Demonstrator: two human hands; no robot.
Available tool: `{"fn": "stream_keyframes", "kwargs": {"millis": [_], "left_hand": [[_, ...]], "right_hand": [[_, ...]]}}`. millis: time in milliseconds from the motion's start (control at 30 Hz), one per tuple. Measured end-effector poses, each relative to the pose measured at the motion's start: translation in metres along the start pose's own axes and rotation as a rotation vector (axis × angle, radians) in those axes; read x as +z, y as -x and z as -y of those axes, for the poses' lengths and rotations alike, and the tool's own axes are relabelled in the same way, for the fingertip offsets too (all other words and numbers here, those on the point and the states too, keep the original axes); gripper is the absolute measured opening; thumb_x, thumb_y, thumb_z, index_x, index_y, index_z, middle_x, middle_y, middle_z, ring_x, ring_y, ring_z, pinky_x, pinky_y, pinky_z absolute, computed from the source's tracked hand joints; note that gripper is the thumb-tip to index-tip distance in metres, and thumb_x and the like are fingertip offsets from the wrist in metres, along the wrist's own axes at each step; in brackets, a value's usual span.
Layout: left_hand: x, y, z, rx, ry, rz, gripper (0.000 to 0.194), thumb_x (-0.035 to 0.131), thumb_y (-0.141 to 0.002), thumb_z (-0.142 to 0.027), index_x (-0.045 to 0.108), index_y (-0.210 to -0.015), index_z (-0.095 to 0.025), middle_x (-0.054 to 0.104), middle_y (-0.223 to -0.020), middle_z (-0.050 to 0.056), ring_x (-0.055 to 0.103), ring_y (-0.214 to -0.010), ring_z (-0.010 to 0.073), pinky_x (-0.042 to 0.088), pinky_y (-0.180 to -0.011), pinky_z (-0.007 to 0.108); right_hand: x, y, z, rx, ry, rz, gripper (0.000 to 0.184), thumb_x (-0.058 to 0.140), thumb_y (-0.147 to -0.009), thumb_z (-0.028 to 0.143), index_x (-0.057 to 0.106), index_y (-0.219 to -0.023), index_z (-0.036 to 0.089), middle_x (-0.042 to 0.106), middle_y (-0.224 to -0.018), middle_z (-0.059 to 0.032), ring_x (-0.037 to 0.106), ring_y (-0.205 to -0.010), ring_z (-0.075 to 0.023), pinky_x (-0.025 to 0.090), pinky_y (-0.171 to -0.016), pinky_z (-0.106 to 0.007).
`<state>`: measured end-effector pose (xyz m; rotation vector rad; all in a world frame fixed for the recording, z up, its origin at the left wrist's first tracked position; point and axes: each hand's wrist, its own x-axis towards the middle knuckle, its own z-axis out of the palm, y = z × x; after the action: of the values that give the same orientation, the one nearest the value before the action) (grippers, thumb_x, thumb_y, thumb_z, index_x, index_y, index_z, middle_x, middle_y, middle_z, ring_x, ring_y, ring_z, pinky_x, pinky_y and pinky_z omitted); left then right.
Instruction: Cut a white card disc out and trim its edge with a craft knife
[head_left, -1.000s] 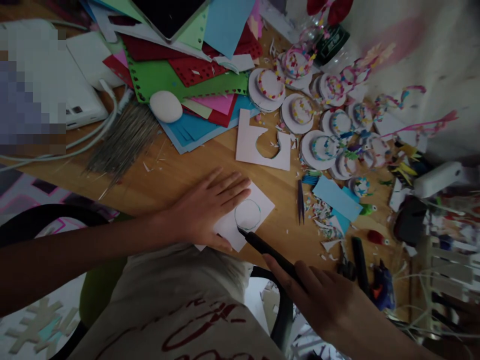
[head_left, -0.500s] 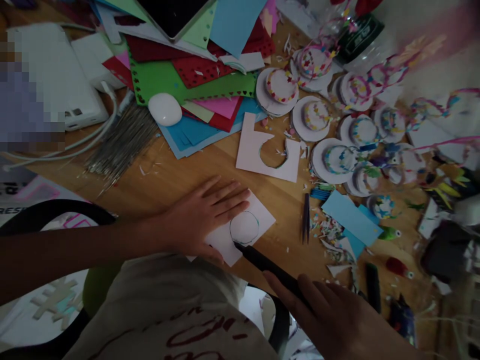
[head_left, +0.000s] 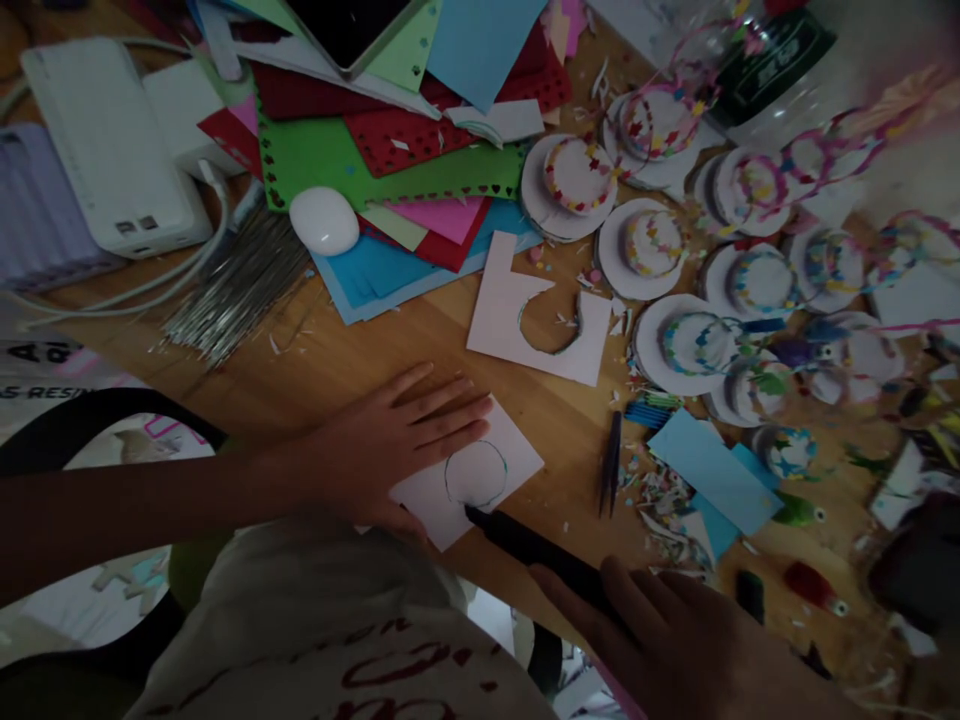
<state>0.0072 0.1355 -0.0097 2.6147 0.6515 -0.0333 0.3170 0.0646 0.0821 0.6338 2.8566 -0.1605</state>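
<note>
My left hand (head_left: 375,445) lies flat with fingers spread, pressing a small white card (head_left: 517,450) against the wooden table. A thin dark circle (head_left: 477,472) is marked on that card, beside my fingertips. In my right hand (head_left: 660,630) is a thick black pen-like tool (head_left: 544,550), its narrow tip at the circle's lower edge. I cannot make out its exact kind. Just beyond the card lies a white sheet (head_left: 495,320) with a round cut-out open at the top. Dark tweezers (head_left: 611,465) rest to the right.
Several small white hats (head_left: 577,185) with colourful trim crowd the right side. Blue paper pieces (head_left: 712,470) and scraps (head_left: 667,500) lie below them. Coloured sheets (head_left: 315,150), a white egg-shaped object (head_left: 325,221), metal wires (head_left: 236,285) and a white power bank (head_left: 112,150) fill the back left.
The tool's tip has shifted from the circle's lower left to its bottom edge. My left hand still holds the card down. The whole view has shifted slightly.
</note>
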Motion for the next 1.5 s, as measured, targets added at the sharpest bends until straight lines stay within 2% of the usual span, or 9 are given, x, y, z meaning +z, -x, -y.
{"fn": "stream_keyframes", "kwargs": {"millis": [333,500,700,933,1100,1167,1300,1400,1500], "left_hand": [[-0.002,0.000,0.000,0.010,-0.016,-0.023,0.091,0.045,-0.084,-0.073,0.030,-0.152,-0.015,0.021,-0.162,0.011,0.016,-0.150,0.0319,0.003,-0.121,0.052],[0.001,0.001,-0.001,-0.006,-0.023,-0.040,0.096,0.042,-0.081,-0.078,0.032,-0.152,-0.014,0.024,-0.161,0.013,0.018,-0.149,0.0318,0.002,-0.121,0.051],[0.001,0.001,-0.006,-0.022,-0.030,-0.073,0.101,0.039,-0.080,-0.082,0.031,-0.151,-0.010,0.022,-0.161,0.014,0.017,-0.149,0.0320,0.001,-0.121,0.052],[0.007,0.003,-0.007,-0.007,-0.106,-0.140,0.101,0.047,-0.080,-0.078,0.029,-0.152,-0.009,0.024,-0.161,0.015,0.018,-0.149,0.0341,0.005,-0.121,0.054],[0.011,0.005,-0.047,-0.216,-0.229,-0.231,0.093,0.042,-0.089,-0.068,0.036,-0.146,0.005,0.033,-0.154,0.028,0.029,-0.144,0.0386,0.014,-0.120,0.053],[0.008,0.008,-0.069,-0.291,-0.253,-0.239,0.098,0.041,-0.087,-0.071,0.042,-0.139,0.012,0.043,-0.144,0.034,0.038,-0.136,0.0430,0.021,-0.117,0.053],[-0.002,0.019,-0.085,-0.280,-0.224,-0.265,0.089,0.035,-0.090,-0.068,0.055,-0.130,0.009,0.063,-0.119,0.029,0.053,-0.119,0.0413,0.025,-0.115,0.056],[0.001,0.023,-0.072,-0.065,-0.171,-0.267,0.077,0.036,-0.094,-0.060,0.048,-0.141,-0.001,0.051,-0.142,0.023,0.041,-0.134,0.0374,0.029,-0.114,0.052],[0.016,0.023,-0.060,0.126,-0.152,-0.211,0.066,0.040,-0.097,-0.053,0.037,-0.149,-0.012,0.030,-0.160,0.012,0.024,-0.147,0.0293,0.025,-0.117,0.043]], "right_hand": [[-0.011,-0.007,-0.025,-0.101,-0.122,-0.009,0.052,0.014,-0.098,0.010,0.054,-0.131,0.010,0.060,-0.071,-0.0064,0.055,-0.055,-0.0205,0.032,-0.046,-0.034],[-0.016,-0.014,-0.033,-0.118,-0.136,0.027,0.054,0.023,-0.086,-0.005,0.057,-0.125,0.011,0.062,-0.068,-0.0041,0.055,-0.048,-0.0176,0.029,-0.042,-0.034],[-0.021,0.009,-0.009,0.152,-0.431,-0.074,0.043,0.025,-0.100,0.009,0.048,-0.136,0.010,0.066,-0.076,-0.0036,0.062,-0.056,-0.0131,0.042,-0.046,-0.026],[-0.019,0.053,0.057,0.704,-0.648,-0.202,0.045,0.045,-0.101,0.029,0.041,-0.147,0.027,0.072,-0.100,-0.0057,0.071,-0.074,-0.0164,0.055,-0.061,-0.022],[-0.010,0.055,0.094,1.156,-0.747,-0.337,0.055,0.048,-0.099,0.042,0.036,-0.150,0.026,0.069,-0.082,-0.0017,0.060,-0.058,-0.0150,0.050,-0.048,-0.022],[-0.004,0.049,0.105,1.226,-0.842,-0.413,0.055,0.048,-0.098,0.046,0.040,-0.148,0.024,0.069,-0.087,-0.0033,0.060,-0.063,-0.0150,0.052,-0.054,-0.023],[0.007,0.035,0.123,1.297,-1.012,-0.509,0.051,0.048,-0.097,0.050,0.046,-0.139,0.022,0.067,-0.088,-0.0045,0.061,-0.067,-0.0157,0.054,-0.058,-0.025],[0.012,0.022,0.131,1.246,-0.957,-0.507,0.052,0.046,-0.099,0.045,0.037,-0.146,0.024,0.067,-0.098,-0.0064,0.066,-0.076,-0.0177,0.058,-0.067,-0.028],[0.015,0.008,0.135,1.121,-0.805,-0.503,0.052,0.043,-0.101,0.036,0.031,-0.150,0.025,0.064,-0.124,-0.0109,0.065,-0.108,-0.0225,0.056,-0.090,-0.036]]}}
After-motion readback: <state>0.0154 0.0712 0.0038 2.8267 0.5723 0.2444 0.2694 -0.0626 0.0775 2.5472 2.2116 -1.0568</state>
